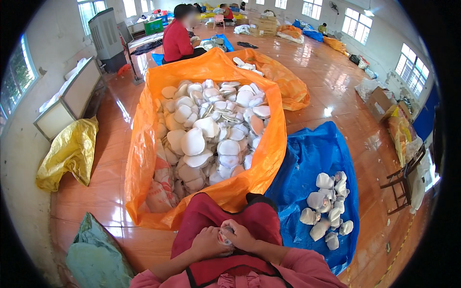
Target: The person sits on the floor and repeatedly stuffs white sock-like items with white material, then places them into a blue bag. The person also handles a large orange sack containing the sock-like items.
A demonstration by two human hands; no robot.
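Over my lap, my left hand point(209, 243) and my right hand point(240, 236) are closed together around a small whitish bundle point(224, 239) with reddish marks. The fingers cover most of it, so its exact kind cannot be made out. Just beyond my knees stands a large open orange sack point(138, 168), filled with a heap of white, rounded, cup-shaped pads point(193, 142). On the right, a blue sheet point(307, 156) lies on the floor. Several white bundles point(318, 201) of similar size are piled on it.
A yellow sack point(72, 151) and a green sack point(96, 254) lie on the left. Behind my orange sack, a person in red point(176, 41) sits beside another blue sheet. A wooden chair point(404, 180) stands far right. A grey air cooler point(106, 38) is at the back left.
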